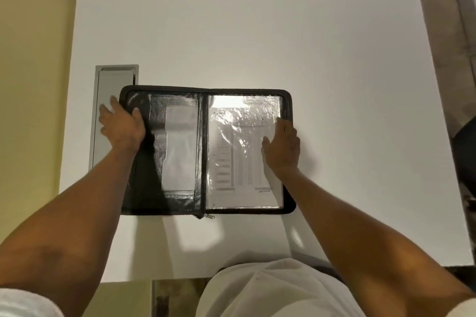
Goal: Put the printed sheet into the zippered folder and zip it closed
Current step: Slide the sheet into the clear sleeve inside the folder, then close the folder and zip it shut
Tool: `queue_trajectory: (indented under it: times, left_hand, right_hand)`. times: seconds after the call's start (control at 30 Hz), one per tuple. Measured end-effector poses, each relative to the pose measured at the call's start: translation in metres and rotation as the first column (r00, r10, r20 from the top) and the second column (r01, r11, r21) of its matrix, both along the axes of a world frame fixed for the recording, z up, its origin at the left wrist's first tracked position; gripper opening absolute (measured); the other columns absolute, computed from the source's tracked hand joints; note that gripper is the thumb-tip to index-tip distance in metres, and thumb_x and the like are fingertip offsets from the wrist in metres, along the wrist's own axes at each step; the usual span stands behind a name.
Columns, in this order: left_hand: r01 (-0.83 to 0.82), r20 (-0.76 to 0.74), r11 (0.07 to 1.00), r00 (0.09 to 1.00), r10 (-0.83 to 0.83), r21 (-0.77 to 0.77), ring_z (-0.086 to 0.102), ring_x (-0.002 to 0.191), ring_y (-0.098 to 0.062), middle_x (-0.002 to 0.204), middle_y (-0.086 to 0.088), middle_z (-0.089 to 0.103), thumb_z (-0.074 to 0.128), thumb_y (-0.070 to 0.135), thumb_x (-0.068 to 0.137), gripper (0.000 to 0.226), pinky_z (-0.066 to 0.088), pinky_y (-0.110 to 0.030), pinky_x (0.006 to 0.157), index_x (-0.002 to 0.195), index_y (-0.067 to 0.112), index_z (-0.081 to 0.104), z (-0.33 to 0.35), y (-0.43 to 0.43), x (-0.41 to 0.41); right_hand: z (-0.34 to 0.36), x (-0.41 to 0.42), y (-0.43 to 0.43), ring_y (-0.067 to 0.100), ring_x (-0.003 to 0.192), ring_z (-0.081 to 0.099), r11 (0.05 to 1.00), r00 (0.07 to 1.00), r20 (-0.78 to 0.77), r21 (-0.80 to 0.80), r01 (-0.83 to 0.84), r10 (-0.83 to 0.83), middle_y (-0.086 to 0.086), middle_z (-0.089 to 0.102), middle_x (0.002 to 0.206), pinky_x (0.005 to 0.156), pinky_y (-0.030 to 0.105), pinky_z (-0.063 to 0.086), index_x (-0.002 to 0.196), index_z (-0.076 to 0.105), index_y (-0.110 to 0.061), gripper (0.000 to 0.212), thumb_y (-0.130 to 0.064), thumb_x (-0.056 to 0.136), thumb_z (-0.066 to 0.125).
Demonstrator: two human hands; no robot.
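A black zippered folder (177,201) lies flat and wide open on the white table (257,46). The printed sheet (242,162) sits in the folder's right half under a shiny clear sleeve. My left hand (122,127) grips the folder's left edge, thumb on the inside. My right hand (282,148) rests flat on the right side of the sleeve, fingers together. The metal zip pull (209,215) sticks out at the near end of the spine.
A grey metal cable cover (113,80) is set into the table to the left of the folder, partly under my left hand. The table's near edge lies just in front of my lap. A yellowish wall is on the left.
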State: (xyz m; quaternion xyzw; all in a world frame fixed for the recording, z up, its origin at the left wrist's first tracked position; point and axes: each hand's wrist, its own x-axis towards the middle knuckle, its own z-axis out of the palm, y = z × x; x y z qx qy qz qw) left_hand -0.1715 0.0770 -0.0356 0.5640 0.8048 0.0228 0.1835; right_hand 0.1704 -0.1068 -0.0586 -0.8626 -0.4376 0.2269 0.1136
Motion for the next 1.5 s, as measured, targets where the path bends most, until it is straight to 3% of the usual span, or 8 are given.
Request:
queue_trajectory:
  times: [0.13, 0.33, 0.5, 0.7, 1.0, 1.17, 1.27, 1.5]
  left_hand:
    - [-0.077, 0.14, 0.995, 0.986, 0.086, -0.066, 0.05, 0.136, -0.051, 0.148, -0.031, 0.051, 0.049, 0.038, 0.109, 0.062, 0.044, -0.06, 0.112, 0.157, 0.003, 0.031, -0.009, -0.003, -0.025]
    - [-0.079, 0.175, 0.996, 0.981, 0.084, -0.033, 0.064, 0.121, -0.047, 0.132, -0.026, 0.066, 0.061, 0.024, 0.105, 0.041, 0.052, -0.053, 0.106, 0.136, -0.003, 0.06, -0.008, -0.005, -0.042]
    - [-0.158, 0.234, 0.986, 0.958, 0.164, -0.047, 0.07, 0.112, -0.041, 0.127, -0.021, 0.072, 0.076, 0.014, 0.096, 0.038, 0.056, -0.05, 0.103, 0.132, 0.003, 0.069, 0.006, -0.005, -0.048]
    - [-0.058, 0.302, 0.998, 0.952, 0.051, 0.016, 0.07, 0.092, -0.031, 0.107, -0.018, 0.075, 0.087, 0.015, 0.084, 0.031, 0.059, -0.041, 0.087, 0.11, 0.003, 0.074, 0.03, -0.005, -0.028]
    - [0.055, 0.349, 0.998, 0.935, -0.065, 0.037, 0.074, 0.097, -0.038, 0.098, -0.019, 0.074, 0.089, 0.007, 0.08, 0.023, 0.061, -0.053, 0.091, 0.093, 0.007, 0.069, 0.057, -0.021, 0.028]
    - [0.073, 0.345, 0.997, 0.935, -0.08, 0.032, 0.073, 0.096, -0.041, 0.098, -0.021, 0.072, 0.088, 0.009, 0.082, 0.028, 0.062, -0.057, 0.086, 0.099, 0.001, 0.068, 0.078, -0.04, 0.054]
    - [0.085, 0.336, 0.994, 0.936, -0.102, 0.066, 0.072, 0.094, -0.041, 0.098, -0.022, 0.072, 0.086, 0.011, 0.085, 0.025, 0.063, -0.056, 0.085, 0.098, 0.001, 0.067, 0.096, -0.054, 0.069]
    - [0.109, 0.295, 0.95, 0.935, -0.198, 0.292, 0.065, 0.08, -0.025, 0.087, -0.006, 0.067, 0.076, 0.018, 0.091, 0.015, 0.052, -0.036, 0.073, 0.094, 0.008, 0.066, 0.134, -0.084, 0.123]
  right_hand:
    - [-0.007, -0.011, -0.034, 0.031, 0.127, 0.052, 0.989, 0.989, 0.046, -0.05, 0.141, -0.139, 0.012, 0.05, 0.14, 0.105, 0.044, 0.047, 0.146, 0.037, -0.01, 0.067, -0.033, 0.092, 0.068]
    - [-0.007, -0.007, -0.05, 0.032, 0.117, 0.056, 0.955, 0.961, -0.001, -0.104, 0.276, -0.278, 0.013, 0.055, 0.126, 0.1, 0.043, 0.052, 0.135, 0.043, -0.01, 0.057, -0.034, 0.092, 0.07]
    - [-0.002, 0.009, -0.041, 0.037, 0.12, 0.056, 0.908, 0.925, -0.04, -0.209, 0.363, -0.379, 0.02, 0.055, 0.13, 0.102, 0.046, 0.046, 0.136, 0.044, -0.006, 0.066, -0.036, 0.088, 0.076]
    - [0.0, 0.041, -0.048, 0.036, 0.122, 0.057, 0.876, 0.892, -0.063, -0.231, 0.423, -0.447, 0.018, 0.054, 0.132, 0.104, 0.046, 0.043, 0.137, 0.046, -0.009, 0.066, -0.035, 0.085, 0.077]
    - [0.02, 0.091, -0.074, 0.033, 0.124, 0.058, 0.86, 0.85, -0.172, -0.225, 0.458, -0.497, 0.011, 0.056, 0.136, 0.106, 0.045, 0.044, 0.143, 0.044, -0.013, 0.073, -0.026, 0.079, 0.077]
    - [0.032, 0.111, -0.094, 0.034, 0.119, 0.063, 0.908, 0.849, -0.32, -0.148, 0.393, -0.42, 0.013, 0.062, 0.129, 0.105, 0.05, 0.051, 0.142, 0.046, -0.005, 0.072, -0.019, 0.08, 0.079]
    - [0.042, 0.11, -0.101, 0.034, 0.129, 0.056, 0.955, 0.926, -0.242, -0.123, 0.268, -0.291, 0.013, 0.055, 0.14, 0.111, 0.047, 0.044, 0.147, 0.042, -0.005, 0.073, -0.022, 0.085, 0.077]
    - [0.085, 0.044, -0.095, 0.026, 0.149, 0.04, 0.993, 0.94, -0.332, 0.105, -0.049, 0.081, 0.008, 0.038, 0.163, 0.123, 0.045, 0.036, 0.157, 0.034, -0.012, 0.067, -0.032, 0.1, 0.063]
